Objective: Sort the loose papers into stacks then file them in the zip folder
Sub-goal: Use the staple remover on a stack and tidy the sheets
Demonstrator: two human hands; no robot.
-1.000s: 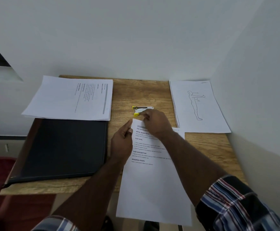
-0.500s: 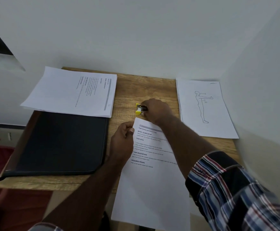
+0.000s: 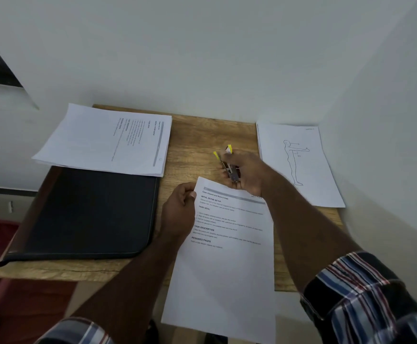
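White walls close in a small wooden desk [image 3: 202,137] on its far and right sides. Taking the black zip folder [image 3: 85,212] as the landmark, lying shut on the desk's left part: a stack of printed sheets [image 3: 98,140] lies just beyond it, its near edge overlapping the folder's far edge and its left corner hanging past the desk. To the folder's right, a printed page [image 3: 227,256] headed with task text hangs off the desk's near edge, its bottom cut off by the frame. Farther right of the folder, against the right wall, lies a stack with a line drawing of a standing figure [image 3: 299,165].

The left hand [image 3: 177,212] sits between the folder and the printed page, thumb and curled fingers pinching that page's upper left edge. The right hand [image 3: 247,172], beyond the page's top edge, has its fingers curled round a small stapler [image 3: 228,165] with yellow tips, lifted off the wood. The stapler is blurred and half hidden in the palm, its two arms seeming parted; whether the page's corner touches it cannot be made out. Both plaid sleeves [image 3: 366,299] are cut off below.
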